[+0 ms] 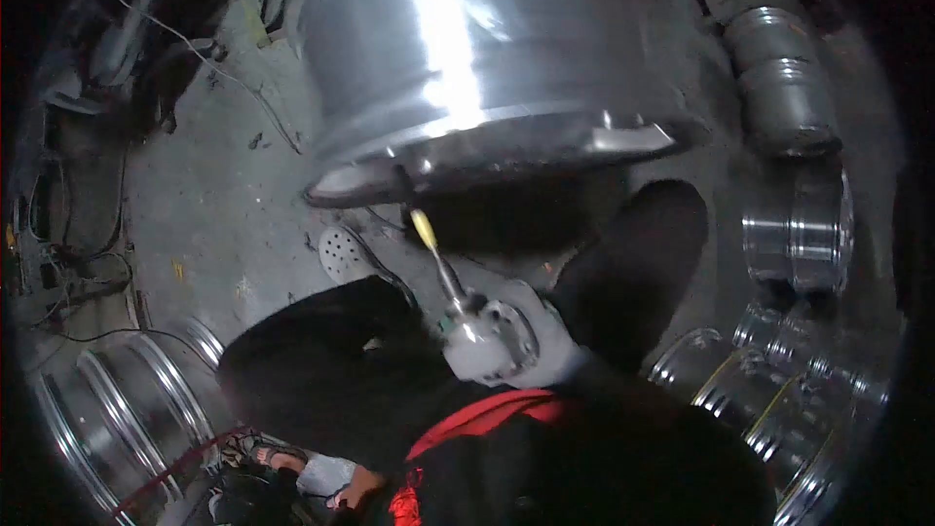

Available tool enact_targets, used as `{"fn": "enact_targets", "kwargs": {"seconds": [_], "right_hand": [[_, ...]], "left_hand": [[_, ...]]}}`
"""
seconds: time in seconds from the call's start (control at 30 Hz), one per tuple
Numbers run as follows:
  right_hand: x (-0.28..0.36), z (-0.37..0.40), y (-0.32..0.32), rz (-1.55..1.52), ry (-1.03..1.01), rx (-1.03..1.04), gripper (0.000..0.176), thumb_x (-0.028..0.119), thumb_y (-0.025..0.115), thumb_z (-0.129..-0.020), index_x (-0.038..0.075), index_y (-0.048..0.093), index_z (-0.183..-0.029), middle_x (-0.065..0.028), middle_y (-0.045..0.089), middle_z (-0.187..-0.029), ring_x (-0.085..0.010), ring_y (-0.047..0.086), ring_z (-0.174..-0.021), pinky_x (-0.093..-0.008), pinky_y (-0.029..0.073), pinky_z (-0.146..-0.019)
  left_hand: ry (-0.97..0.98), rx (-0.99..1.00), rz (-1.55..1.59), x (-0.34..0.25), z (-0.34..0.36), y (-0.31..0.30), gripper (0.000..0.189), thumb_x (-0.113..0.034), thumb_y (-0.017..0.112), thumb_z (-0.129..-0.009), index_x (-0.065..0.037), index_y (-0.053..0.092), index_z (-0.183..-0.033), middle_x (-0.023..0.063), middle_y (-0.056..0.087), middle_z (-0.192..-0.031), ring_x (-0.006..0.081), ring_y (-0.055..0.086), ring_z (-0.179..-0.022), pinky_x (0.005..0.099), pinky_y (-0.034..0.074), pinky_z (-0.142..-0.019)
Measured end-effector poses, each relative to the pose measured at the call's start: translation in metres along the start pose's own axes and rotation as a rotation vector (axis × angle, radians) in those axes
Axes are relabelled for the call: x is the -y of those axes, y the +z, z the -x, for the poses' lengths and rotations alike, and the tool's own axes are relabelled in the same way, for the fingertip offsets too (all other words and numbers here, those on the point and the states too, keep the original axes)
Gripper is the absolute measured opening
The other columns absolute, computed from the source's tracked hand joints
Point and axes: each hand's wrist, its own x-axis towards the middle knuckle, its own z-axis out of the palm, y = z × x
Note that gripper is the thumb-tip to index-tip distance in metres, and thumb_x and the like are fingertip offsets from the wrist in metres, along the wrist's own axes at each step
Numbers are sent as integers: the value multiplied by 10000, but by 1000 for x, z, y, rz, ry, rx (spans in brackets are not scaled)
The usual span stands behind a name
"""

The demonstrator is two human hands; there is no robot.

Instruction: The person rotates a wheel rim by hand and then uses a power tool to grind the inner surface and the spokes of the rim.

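My right hand point(545, 336), in a pale glove, is wrapped round a die grinder point(477, 346). Its slim shaft has a yellow section point(425, 230) and points up to the near lip of a large metal wheel rim point(526, 49). The dark tip overlaps the lip's underside in this view. The rim's bright barrel faces up at the top of the view, and its lower face lies in shadow. Both of my dark-trousered knees flank the tool, below the rim. My left hand does not show.
More wheel rims stand at the right point(794, 234), lower right point(740, 380) and lower left point(122, 409). Cables point(195, 49) run over the grey floor point(214, 205) at the left. A perforated shoe point(341, 251) sits below the rim. A red cloth point(487, 417) lies by my waist.
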Motion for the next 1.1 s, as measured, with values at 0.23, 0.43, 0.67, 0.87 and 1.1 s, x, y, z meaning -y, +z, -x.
{"fn": "enact_targets", "kwargs": {"seconds": [0.23,0.43,0.67,0.87,1.1], "right_hand": [[6,10,7,-64,52,-14,1020,218,1013,-741,41,383,-1524,-164,643,-1314,-282,700,-1202,-414,574,-1016],[2,20,10,-49,-7,-77,1043,183,1038,-709,53,393,-1519,-135,656,-1319,-248,700,-1211,-399,576,-1036],[9,21,12,50,-50,-143,1030,176,1043,-701,59,415,-1510,-133,676,-1333,-228,716,-1203,-379,591,-1019],[17,26,15,43,17,-161,1010,214,1039,-714,44,428,-1500,-137,677,-1314,-243,729,-1166,-378,600,-983],[20,21,14,108,-51,-80,959,250,1027,-700,57,482,-1464,-164,661,-1298,-321,710,-1193,-427,574,-1019]], "left_hand": [[532,-164,150,-149,-40,-86,481,-115,510,-1107,64,523,-1553,206,621,-1537,340,615,-1398,438,470,-1212],[1174,-852,209,-302,57,-204,447,-236,409,-1204,109,582,-1431,268,666,-1362,335,699,-1256,441,653,-993],[1419,-282,1093,-402,104,-150,448,-251,407,-1190,75,597,-1433,245,658,-1390,355,688,-1302,511,628,-1000],[910,437,1133,-371,120,-88,426,-233,436,-1156,52,609,-1421,177,690,-1322,306,712,-1202,466,586,-1025],[627,1164,1087,-298,186,-43,592,-66,581,-1033,-4,435,-1603,167,542,-1547,270,536,-1449,423,478,-1197]]}}
